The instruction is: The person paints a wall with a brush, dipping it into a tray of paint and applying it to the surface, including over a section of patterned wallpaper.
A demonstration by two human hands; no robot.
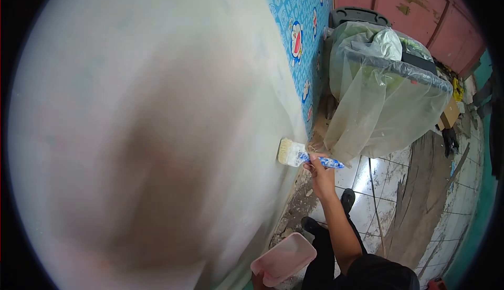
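Observation:
My right hand [319,172] is closed around the blue-and-white handle of a wide paintbrush [296,152]. The pale bristles of the brush meet the whitish wall [252,111], close to its lower edge. Low in the view, my left hand [258,281] grips one end of a shallow pink plastic tray [286,258]; only part of that hand shows. The inside of the tray looks pink, and I cannot make out any contents.
Blue cartoon-patterned wallpaper [297,38] continues past the white area. Beyond my right hand stands a large bin draped in clear plastic [386,96]. Debris [302,201] lies along the wall's foot. A worn brown sheet [409,201] covers part of the tiled floor [362,177].

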